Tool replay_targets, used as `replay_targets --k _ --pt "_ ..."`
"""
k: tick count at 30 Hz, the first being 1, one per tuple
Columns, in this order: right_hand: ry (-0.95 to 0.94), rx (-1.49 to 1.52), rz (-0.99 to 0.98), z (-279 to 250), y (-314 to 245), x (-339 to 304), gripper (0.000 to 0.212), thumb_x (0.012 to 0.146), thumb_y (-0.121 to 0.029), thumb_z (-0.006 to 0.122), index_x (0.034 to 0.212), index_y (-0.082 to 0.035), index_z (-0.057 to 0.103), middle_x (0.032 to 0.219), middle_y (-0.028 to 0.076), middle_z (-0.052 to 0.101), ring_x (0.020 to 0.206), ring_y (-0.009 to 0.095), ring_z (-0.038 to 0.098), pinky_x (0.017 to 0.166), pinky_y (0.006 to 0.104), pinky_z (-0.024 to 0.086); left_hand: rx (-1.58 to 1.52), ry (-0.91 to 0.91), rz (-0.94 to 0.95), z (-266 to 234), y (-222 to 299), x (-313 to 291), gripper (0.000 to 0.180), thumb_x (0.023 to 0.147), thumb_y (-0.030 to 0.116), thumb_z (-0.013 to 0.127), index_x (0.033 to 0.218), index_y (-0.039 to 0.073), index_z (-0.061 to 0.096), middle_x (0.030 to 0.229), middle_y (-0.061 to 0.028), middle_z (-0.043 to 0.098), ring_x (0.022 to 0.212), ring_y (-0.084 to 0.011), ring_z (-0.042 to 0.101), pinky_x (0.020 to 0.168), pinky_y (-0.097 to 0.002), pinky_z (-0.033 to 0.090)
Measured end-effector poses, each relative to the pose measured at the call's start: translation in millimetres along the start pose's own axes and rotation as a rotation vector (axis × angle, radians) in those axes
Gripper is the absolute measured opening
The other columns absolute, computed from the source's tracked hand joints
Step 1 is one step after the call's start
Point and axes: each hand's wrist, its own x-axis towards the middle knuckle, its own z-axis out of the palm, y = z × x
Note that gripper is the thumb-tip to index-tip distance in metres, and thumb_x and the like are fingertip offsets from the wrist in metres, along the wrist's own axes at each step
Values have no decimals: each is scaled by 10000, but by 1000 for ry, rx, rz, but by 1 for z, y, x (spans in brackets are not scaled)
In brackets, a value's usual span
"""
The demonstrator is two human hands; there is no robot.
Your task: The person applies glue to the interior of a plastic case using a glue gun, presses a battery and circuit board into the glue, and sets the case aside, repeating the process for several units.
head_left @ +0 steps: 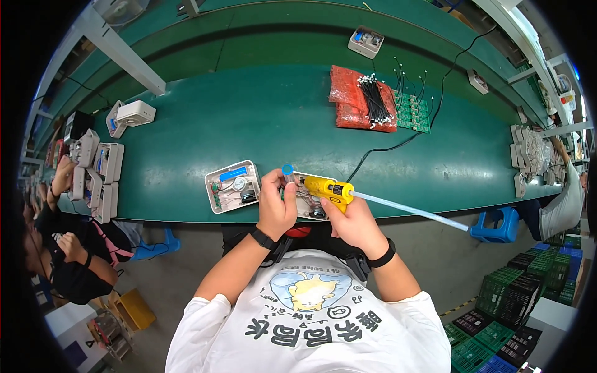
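At the near edge of a green tabletop (236, 118), an open pale case (305, 216) lies between a worker's hands. The right hand (351, 224) grips a yellow glue gun (329, 189), barrel roughly crosswise, nozzle pointing left toward a blue-ended cylinder (287, 169) pinched by the left hand (277, 205) at the case's left side.

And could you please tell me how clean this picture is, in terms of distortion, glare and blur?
Head view: strong fisheye distortion, with the bench bowing at its edges and the corners black; head view: soft, pale sheen on the green top; head view: the glue gun looks fairly crisp, the co-worker at left somewhat softer.
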Motion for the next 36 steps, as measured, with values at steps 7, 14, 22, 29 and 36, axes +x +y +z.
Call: replay_targets --k 7,14,22,29,36 --pt "21 228 67 -20 -10 -21 265 1132 -281 664 1148 -22 717 715 17 696 527 114 649 488 278 522 70 57 -62 0 14 6 305 1095 86 674 1357 -35 577 1114 -152 719 985 -269 692 889 -392 570" --pt "121 209 91 -36 10 -34 243 1132 -267 670 1089 -29 691 702 9 665 510 100 622 469 271 499 372 -114 64 -10 43 29 248 1054 91 703 1297 62 742 1090 -114 715 1006 -338 652 932 -434 509" --pt "102 170 39 -34 11 -34 242 1127 -246 677 1144 -5 687 680 -3 633 489 98 598 473 273 496 423 -126 186 -8 43 32 217 1050 99 702 1261 69 745 1066 -99 720 982 -316 676 974 -446 479" --pt "49 191 56 -45 19 -39 273 1131 -229 664 1259 12 682 755 27 707 500 102 610 478 271 501 377 -161 133 -9 39 31 146 1016 96 742 1156 63 715 993 -99 722 921 -325 691 982 -451 480" --pt "53 312 5 -48 25 -37 302 1137 -228 647 1315 16 657 1015 119 827 542 108 646 498 263 521 467 -121 142 -7 40 29 181 987 91 763 1161 72 719 1090 -102 724 1096 -291 677 979 -453 487"
